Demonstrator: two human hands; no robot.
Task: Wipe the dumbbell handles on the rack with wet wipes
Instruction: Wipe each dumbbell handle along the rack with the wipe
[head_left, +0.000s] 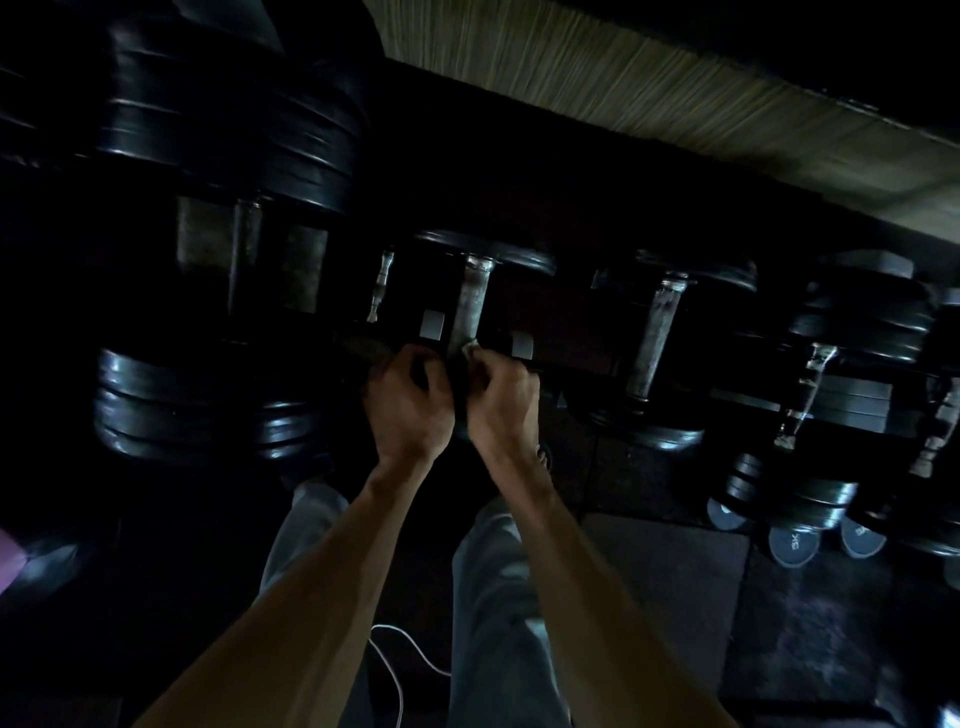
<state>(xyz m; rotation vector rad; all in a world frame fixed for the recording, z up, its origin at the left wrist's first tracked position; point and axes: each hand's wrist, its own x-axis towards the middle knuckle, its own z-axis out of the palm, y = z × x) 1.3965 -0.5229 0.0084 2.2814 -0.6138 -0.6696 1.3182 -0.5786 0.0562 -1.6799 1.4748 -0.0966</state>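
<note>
1. Dark metal dumbbell rack runs L to R across the dim view, loaded w/ black plate dumbbells. Two pale square labels show on its front rail, either side of the centre handle.
2. Dark speckled rubber floor mat lies below the rack on the R; a streaked tan wall panel sits behind the rack.
3. Big black stacked-plate dumbbell at far L, by far the largest on the rack; its handle is barely visible in shadow.
4. Person's grey trouser legs are below the forearms; a thin white cable loops between them.
5. Small black dumbbells w/ grey end caps stand lower R, near the floor; cap print is too blurred to read.
6. Worn silver dumbbell handle at centre, running away from the camera, black plate at its far end. Next silver handle is well apart to the R.
7. Left hand: fingers curled at the near end of the centre handle; too dark to tell whether it grips anything.
8. Right hand: fingers pinch the wipe, just beside the left hand.
9. Small crumpled white wet wipe sits at the right fingertips, touching the near end of the centre handle.
</note>
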